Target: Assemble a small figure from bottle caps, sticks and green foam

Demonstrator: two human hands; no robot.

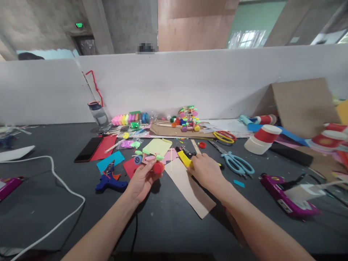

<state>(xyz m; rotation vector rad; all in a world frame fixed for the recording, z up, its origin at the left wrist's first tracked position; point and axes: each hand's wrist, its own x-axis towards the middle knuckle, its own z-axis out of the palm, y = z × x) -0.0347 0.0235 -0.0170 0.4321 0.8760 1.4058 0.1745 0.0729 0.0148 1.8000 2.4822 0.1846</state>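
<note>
While our left hand (141, 182) pinches a small craft piece (158, 165) between thumb and fingers, our right hand (205, 168) is down on a yellow tool (185, 158) on the table (103, 224). Left grip: closed on the piece, held above the table; red disc (159, 168) right at the fingertips, blue disc (138, 160) at the far-left end, green bits on top. Right grip: fingers bent over the tool, tips hidden, so we can't tell if they're closed round it. We've got a beige cardboard piece (190, 192) between the two hands, running toward us. Blue glue gun (112, 183) lies just left of the left hand, nozzle over a blue sheet (118, 158); red sheet (129, 167) just beyond the same hand, pale yellow sheet (159, 147) farther out. Right of the right hand we see blue-handled scissors (233, 162), with a small blue scrap (239, 183) nearer us; red round cap (202, 145) just beyond that hand. Well right of it: red-and-white cup (268, 134) and a purple unit (276, 195). Well beyond both hands, near the white partition (163, 83), we see a cluster of assembled pieces (194, 114) with coloured discs
</note>
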